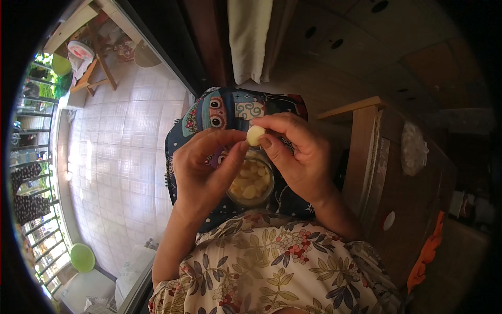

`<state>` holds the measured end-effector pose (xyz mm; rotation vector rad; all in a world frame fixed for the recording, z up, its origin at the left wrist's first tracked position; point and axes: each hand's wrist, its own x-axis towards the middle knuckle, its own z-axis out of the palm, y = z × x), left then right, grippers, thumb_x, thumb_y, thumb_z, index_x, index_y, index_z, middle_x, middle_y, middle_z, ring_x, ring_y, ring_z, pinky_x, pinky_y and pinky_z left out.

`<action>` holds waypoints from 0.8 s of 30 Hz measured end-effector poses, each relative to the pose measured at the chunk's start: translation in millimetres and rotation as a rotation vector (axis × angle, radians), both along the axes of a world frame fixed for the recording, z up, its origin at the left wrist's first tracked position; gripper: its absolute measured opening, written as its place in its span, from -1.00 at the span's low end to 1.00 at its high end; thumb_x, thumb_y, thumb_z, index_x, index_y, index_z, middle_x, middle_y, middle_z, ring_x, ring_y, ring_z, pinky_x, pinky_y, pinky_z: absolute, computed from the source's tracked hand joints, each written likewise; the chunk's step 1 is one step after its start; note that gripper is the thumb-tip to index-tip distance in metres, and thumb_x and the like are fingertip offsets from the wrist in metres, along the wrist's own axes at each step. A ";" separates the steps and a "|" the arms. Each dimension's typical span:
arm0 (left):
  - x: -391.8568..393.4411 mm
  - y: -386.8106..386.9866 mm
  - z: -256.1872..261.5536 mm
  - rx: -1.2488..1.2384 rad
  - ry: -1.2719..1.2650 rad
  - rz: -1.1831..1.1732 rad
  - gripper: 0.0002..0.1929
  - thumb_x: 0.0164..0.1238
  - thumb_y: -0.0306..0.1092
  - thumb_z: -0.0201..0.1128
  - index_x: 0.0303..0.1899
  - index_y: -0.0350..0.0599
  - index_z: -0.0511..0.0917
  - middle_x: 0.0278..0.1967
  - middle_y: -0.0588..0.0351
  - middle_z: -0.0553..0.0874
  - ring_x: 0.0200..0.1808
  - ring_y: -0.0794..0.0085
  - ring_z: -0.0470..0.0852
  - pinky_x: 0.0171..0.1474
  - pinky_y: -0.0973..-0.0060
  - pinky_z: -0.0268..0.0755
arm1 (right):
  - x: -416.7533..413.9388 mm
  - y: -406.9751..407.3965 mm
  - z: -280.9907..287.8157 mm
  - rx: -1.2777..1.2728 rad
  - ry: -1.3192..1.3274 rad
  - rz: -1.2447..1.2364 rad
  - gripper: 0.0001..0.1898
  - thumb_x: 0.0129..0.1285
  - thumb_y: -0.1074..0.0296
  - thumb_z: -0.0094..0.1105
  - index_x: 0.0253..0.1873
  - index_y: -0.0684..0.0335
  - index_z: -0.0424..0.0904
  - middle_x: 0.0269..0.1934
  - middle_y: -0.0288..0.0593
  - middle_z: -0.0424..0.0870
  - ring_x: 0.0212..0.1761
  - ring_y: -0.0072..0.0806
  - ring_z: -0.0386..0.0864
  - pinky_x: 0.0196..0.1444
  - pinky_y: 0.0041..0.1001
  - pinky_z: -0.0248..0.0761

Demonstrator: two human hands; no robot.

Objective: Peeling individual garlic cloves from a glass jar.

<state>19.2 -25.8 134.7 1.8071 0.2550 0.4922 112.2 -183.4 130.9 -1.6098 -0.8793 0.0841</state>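
Observation:
Between both hands is a pale, peeled piece, possibly a garlic clove (255,136), above a dark patterned cloth. My right hand (300,155) pinches its right side between thumb and fingers. The thumb and index finger of my left hand (206,167) touch its left edge. Below the hands stands an open round glass jar (270,192) with several similar pale pieces inside; my left hand covers part of its left side. The patterned cloth (188,149), with an embroidered owl-like face, lies under the jar.
On the right is a brown wooden table (408,204), bearing a clear plastic bag (413,149), a small red-and-white lid (388,220) and an orange object (425,255). A pale curtain (251,39) hangs ahead. Tiled floor (121,145) and a green basin (82,257) are at left.

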 end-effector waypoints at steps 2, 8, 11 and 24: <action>0.6 -0.1 -0.6 0.026 -0.015 0.002 -0.91 0.25 -0.54 0.43 -0.22 -0.25 0.77 -0.40 0.10 0.76 -0.40 0.55 0.69 -0.30 0.57 0.50 | 0.0 0.5 2.1 -0.010 -0.042 -0.010 -0.75 0.36 0.57 0.30 0.12 0.32 0.64 -0.07 -0.05 0.75 -0.06 -0.32 0.75 -0.03 -0.42 0.60; 1.3 -0.8 1.0 0.238 -0.021 0.065 -0.90 0.16 -0.55 0.45 -0.28 -0.19 0.75 -0.47 0.12 0.70 -0.47 0.44 0.67 -0.35 0.52 0.49 | -1.8 4.3 4.7 -0.057 -0.172 -0.033 -0.73 0.31 0.60 0.31 0.10 0.32 0.64 -0.08 -0.03 0.74 -0.09 -0.24 0.76 -0.06 -0.38 0.61; 3.7 2.7 -3.8 0.446 -0.113 0.078 -0.89 0.10 -0.54 0.46 -0.32 -0.15 0.74 -0.51 0.14 0.66 -0.51 0.37 0.63 -0.39 0.47 0.47 | -2.5 4.4 4.4 -0.075 -0.193 -0.037 -0.72 0.30 0.61 0.31 0.10 0.33 0.64 -0.08 -0.02 0.74 -0.09 -0.21 0.76 -0.06 -0.36 0.61; -0.6 0.8 -2.0 0.160 -0.040 0.064 -0.91 0.15 -0.59 0.38 -0.29 -0.25 0.72 -0.47 0.12 0.70 -0.42 0.54 0.69 -0.33 0.58 0.49 | -4.5 -0.5 -1.9 0.025 0.281 0.087 -0.75 0.51 0.46 0.20 0.19 0.41 0.62 0.04 -0.13 0.73 0.06 -0.53 0.67 0.15 -0.51 0.54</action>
